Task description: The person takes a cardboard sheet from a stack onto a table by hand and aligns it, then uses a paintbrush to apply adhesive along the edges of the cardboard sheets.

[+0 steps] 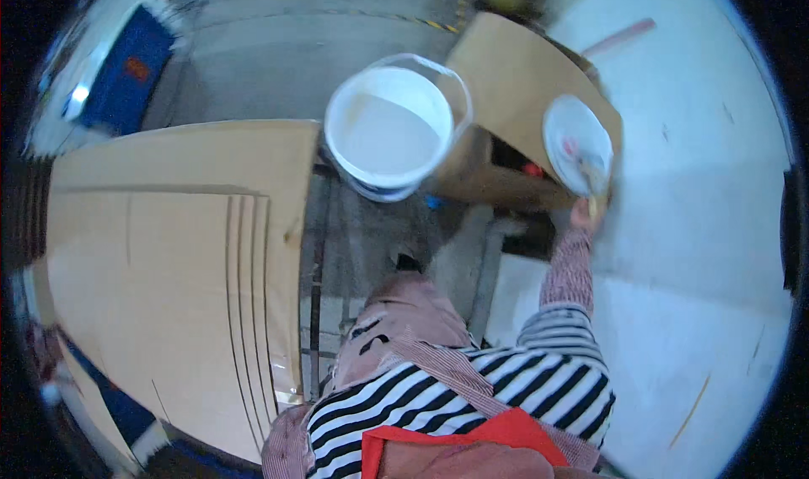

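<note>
My right arm reaches forward along the right side, and my right hand [584, 214] is closed round the light handle of what looks like a brush [594, 181]. The brush's blurred head lies over a round white lid or dish [566, 125] with a pinkish spot on it. That dish rests on a cardboard box [506, 79]. Left of the box stands a white bucket [337, 129], its handle tipped to the right and whitish contents inside. Only the sleeve of my left arm shows at the bottom; the left hand is out of view.
Flat cardboard sheets [160, 285] lie stacked in overlapping steps on the left. A large white surface [683, 251] runs along the right, with a reddish strip [619, 37] at its far end. Dark metal bars [317, 285] stand beside the stack. Yellow-black tape [438, 24] marks the floor.
</note>
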`<state>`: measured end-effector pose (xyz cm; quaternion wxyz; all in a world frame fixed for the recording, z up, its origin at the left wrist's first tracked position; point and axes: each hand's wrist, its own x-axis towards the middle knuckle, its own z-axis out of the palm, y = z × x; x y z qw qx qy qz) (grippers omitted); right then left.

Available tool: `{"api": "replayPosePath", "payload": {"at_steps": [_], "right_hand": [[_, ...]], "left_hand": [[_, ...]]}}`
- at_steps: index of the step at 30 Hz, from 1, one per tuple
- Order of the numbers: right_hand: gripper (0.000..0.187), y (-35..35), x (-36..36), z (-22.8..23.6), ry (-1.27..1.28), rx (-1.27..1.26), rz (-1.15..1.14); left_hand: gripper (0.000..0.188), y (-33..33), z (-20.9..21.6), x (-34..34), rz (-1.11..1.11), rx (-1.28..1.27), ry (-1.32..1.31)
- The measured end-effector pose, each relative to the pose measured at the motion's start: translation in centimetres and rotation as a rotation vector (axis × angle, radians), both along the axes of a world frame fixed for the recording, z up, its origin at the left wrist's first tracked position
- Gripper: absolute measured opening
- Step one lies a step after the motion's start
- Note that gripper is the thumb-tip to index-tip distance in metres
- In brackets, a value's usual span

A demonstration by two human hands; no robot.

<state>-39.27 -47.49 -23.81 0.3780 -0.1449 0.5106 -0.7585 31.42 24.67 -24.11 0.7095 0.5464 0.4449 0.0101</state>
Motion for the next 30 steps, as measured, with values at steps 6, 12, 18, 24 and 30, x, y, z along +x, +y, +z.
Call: {"api": "replayPosePath", "payload": {"at_steps": [6,12,18,24,30], "right_hand": [[0.032,-5.5,-6.4,-0.7,-0.414,0.236,-0.001],[0.035,-10.6,-5.0,7.6,0.318,0.459,-0.302],[0.041,-13.0,7.1,19.4,0.710,-0.082,-0.057],[0.022,-15.6,27.3,21.6,0.828,-0.283,0.984],[0.019,-13.1,46.8,11.0,0.962,-0.204,1.724]], "left_hand": [[0.093,-3.0,2.1,-3.8,0.277,-0.244,-0.125],[0.101,-5.2,2.5,-5.2,0.408,-0.355,-0.105],[0.104,-6.8,3.6,-4.4,0.551,-0.394,-0.146],[0.096,-5.7,2.2,-4.9,0.457,-0.370,-0.214],[0.090,-4.8,1.4,-4.0,0.575,-0.302,-0.137]]}}
